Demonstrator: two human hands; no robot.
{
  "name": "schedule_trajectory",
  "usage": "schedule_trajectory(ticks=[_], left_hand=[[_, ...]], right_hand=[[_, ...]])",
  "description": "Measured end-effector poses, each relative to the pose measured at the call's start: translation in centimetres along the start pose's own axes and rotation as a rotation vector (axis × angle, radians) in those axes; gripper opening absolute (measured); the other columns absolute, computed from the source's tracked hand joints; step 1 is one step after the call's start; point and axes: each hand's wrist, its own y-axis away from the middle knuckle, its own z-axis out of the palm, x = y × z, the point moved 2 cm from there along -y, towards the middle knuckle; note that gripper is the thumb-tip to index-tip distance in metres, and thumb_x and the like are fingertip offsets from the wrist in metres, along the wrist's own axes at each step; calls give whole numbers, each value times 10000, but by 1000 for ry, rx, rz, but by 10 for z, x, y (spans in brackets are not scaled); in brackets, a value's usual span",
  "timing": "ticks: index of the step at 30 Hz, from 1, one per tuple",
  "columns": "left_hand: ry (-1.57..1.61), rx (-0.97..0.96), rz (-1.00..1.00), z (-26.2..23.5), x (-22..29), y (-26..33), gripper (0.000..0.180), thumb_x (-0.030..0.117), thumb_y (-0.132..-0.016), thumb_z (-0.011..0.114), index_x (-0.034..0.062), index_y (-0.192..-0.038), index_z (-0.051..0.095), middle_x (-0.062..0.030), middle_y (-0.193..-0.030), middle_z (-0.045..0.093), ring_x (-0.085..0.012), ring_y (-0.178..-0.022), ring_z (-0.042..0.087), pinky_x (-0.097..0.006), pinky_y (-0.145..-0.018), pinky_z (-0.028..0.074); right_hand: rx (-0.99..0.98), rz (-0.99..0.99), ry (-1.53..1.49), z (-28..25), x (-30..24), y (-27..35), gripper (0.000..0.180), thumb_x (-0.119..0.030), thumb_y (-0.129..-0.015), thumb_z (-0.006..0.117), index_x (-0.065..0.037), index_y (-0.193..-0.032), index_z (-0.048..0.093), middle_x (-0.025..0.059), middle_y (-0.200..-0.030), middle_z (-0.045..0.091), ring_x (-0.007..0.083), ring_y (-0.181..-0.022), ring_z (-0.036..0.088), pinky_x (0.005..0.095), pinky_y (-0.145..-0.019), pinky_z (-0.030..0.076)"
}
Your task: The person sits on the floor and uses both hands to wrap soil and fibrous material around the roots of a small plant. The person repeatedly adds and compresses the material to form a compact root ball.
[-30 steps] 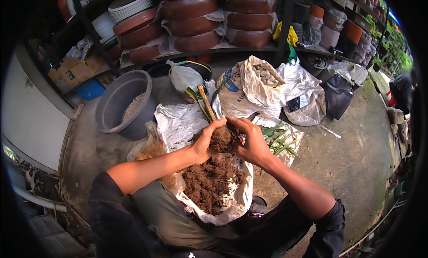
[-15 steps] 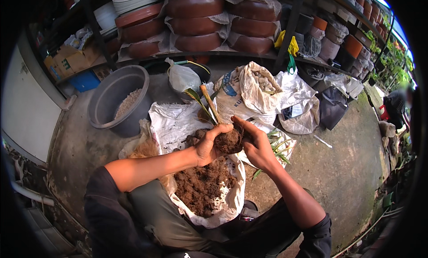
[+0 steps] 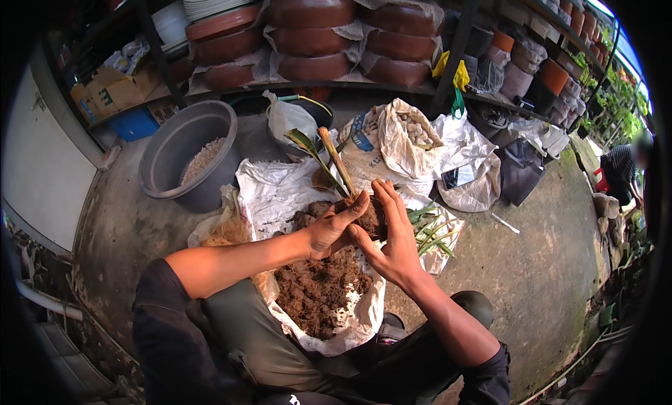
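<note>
Between my hands, above an open white sack (image 3: 374, 293), is a plant with a round brown root ball (image 3: 375, 218). Its thick pale cut stem (image 3: 336, 160) and a green leaf (image 3: 302, 143) lean up and to the left. Fingers of my left hand (image 3: 329, 230) curl around the ball's near left side, thumb on top. My right hand (image 3: 393, 233) cups the right side, its long fingers laid along the ball and its thumb near the left palm. Loose brown fibrous soil (image 3: 318, 300) lies in the sack below.
A grey tub (image 3: 157, 171) holding pale granules stands left. Beyond my hands are a sack of stones (image 3: 413, 132) and a phone (image 3: 458, 175) on white sacking. Cut green leaves (image 3: 435, 237) lie to the right. Brown pots (image 3: 311, 45) fill the shelf behind; another person (image 3: 623, 167) is far right.
My right hand has turned from fingertips at the ball's top to lying along its right side. My left thumb has lifted, and the plant has shifted slightly right.
</note>
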Motion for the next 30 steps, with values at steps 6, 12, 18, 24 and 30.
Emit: schedule_trajectory(ticks=[6, 12, 18, 24, 30], left_hand=[[-76, -55, -24, 0, 9, 8, 420, 472, -906, 667, 146, -1120, 509, 19, -894, 601, -99, -818, 626, -290, -782, 547], [-147, 25, 33, -2, 6, 10, 676, 539, -877, 668, 90, -1334, 454, -41, -1030, 621, -117, -899, 622, -315, -834, 513], [-161, 59, 8, 2, 8, 11, 855, 565, -856, 645, 88, -1486, 321, -94, -1302, 514, -166, -1138, 545, -352, -941, 455], [-69, 22, -82, -4, 3, 11, 793, 546, -852, 654, 111, -1447, 360, -87, -1310, 492, -185, -1185, 513, -374, -970, 436], [3, 73, -109, 8, 4, 14, 648, 486, -861, 653, 140, -1365, 438, -52, -1255, 509, -174, -1155, 514, -360, -982, 419]], right_hand=[[-2, 42, -82, 3, 4, 1, 715, -309, -922, 624, 3, -1465, 279, 277, -1462, 349, 437, -1438, 236, 505, -1154, 257], [-61, -15, 10, 6, -5, -2, 742, -342, -929, 612, -10, -1482, 246, 253, -1488, 338, 431, -1462, 165, 555, -1186, 121], [-62, -17, -59, 16, 0, -2, 670, -354, -939, 599, -21, -1442, 306, 222, -1481, 370, 439, -1445, 211, 557, -1176, 161], [25, -72, 47, 18, -5, -1, 582, -329, -915, 610, -25, -1368, 407, 203, -1355, 493, 406, -1383, 347, 558, -1159, 191], [103, -152, 173, 25, 1, 1, 471, -329, -861, 641, -3, -1179, 524, 170, -1164, 584, 346, -1228, 502, 572, -1119, 234]])
